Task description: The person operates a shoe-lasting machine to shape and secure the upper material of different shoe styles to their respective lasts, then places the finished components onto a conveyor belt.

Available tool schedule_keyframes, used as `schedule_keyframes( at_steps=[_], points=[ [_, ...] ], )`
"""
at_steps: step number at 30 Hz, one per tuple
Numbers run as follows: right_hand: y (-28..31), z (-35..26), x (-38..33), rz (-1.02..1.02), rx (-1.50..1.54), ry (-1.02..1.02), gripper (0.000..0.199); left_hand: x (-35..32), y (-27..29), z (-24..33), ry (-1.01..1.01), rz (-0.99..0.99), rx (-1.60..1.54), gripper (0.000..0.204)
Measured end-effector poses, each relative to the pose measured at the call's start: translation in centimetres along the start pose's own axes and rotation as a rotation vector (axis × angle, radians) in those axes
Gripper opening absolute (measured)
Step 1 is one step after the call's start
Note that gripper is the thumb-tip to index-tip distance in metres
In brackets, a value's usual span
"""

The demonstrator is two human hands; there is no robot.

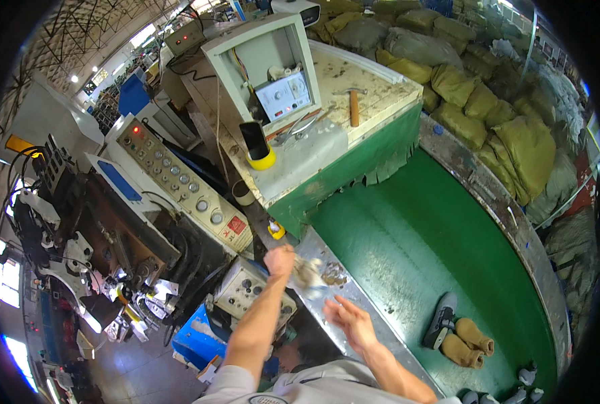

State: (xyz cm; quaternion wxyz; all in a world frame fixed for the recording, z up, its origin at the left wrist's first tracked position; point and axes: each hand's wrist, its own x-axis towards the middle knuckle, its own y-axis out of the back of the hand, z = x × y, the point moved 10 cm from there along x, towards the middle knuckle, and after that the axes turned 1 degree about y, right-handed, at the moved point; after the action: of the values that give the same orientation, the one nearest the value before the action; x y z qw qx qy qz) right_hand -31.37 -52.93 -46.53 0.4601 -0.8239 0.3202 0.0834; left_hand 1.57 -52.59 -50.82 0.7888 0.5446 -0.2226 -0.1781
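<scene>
My left hand [281,261] is closed at the edge of a crumpled off-white, soiled cloth-like bundle [306,275]. The bundle is smeared by motion, so its exact kind does not show. It hangs over a grey metal ledge [374,318], beside a small heap of brownish scraps [334,273]. Just below and to the right, my right hand [352,324] is apart from the bundle, its fingers spread and nothing in them.
A control panel [172,176] and machine arms stand left. On the bench [374,74] are a hammer [354,108], a boxed instrument [283,97], and a phone [254,140] by yellow tape [261,159]. A dark shoe [441,320] and tan booties [465,343] lie on the green surface [407,236].
</scene>
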Motion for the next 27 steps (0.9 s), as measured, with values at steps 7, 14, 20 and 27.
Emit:
schedule_keyframes(
  at_steps=[7, 14, 20, 27],
  points=[
    [-2.0, -11.4, 4.4, 0.039, -0.711, 0.613, 0.097, -7.7, 5.8, 22.9, -0.65, -0.461, -0.444, 0.045],
    [1.5, -23.3, 8.2, 0.359, -0.534, 0.748, 0.018, 7.6, 16.9, 20.3, -0.291, -0.006, -0.471, 0.038],
    [-13.7, -37.9, 17.7, 0.139, -0.618, 1.105, 0.044, 23.2, 22.7, 14.2, 0.069, 0.22, -0.266, 0.097],
    [-20.4, -28.5, 31.9, -0.047, -1.331, 0.912, 0.107, 29.8, 18.5, 14.8, 0.153, 0.102, -0.273, 0.113]
  ],
)
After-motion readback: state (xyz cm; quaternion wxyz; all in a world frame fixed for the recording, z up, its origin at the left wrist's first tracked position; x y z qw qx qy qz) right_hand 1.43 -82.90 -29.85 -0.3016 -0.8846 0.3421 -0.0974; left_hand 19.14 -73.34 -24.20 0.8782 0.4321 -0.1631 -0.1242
